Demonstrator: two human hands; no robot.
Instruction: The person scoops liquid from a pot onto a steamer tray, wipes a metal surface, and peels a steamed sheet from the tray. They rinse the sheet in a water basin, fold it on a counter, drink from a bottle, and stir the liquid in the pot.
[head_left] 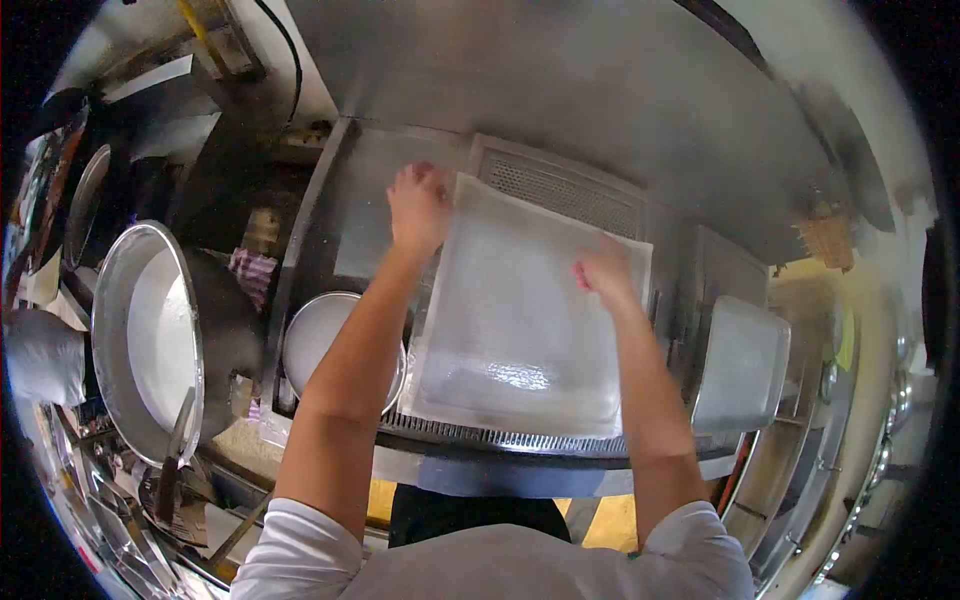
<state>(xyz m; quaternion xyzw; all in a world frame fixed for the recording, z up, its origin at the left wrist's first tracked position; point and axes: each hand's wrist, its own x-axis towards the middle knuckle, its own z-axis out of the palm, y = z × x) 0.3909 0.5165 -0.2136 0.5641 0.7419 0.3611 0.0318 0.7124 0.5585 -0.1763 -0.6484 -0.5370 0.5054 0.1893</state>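
A pale, translucent square sheet (520,310), which looks like a tray lined with film or cloth, lies in front of me on the steel worktop. Water or a wet sheen glints near its front edge. My left hand (420,208) is at the sheet's far left corner, fingers bent and smeared by motion. Over the far right part of the sheet is my right hand (608,272), also blurred, its fingers partly curled. What either hand holds, if anything, I cannot tell. Behind the sheet, a perforated metal panel (560,185) is partly covered.
A round metal pan (318,335) sits left of the sheet, partly behind my left forearm. Farther left stands a large pot (160,330) of white contents with a long-handled utensil (178,440) at its rim. Another pale tray (742,365) is at the right. A slotted grate (500,440) runs along the front.
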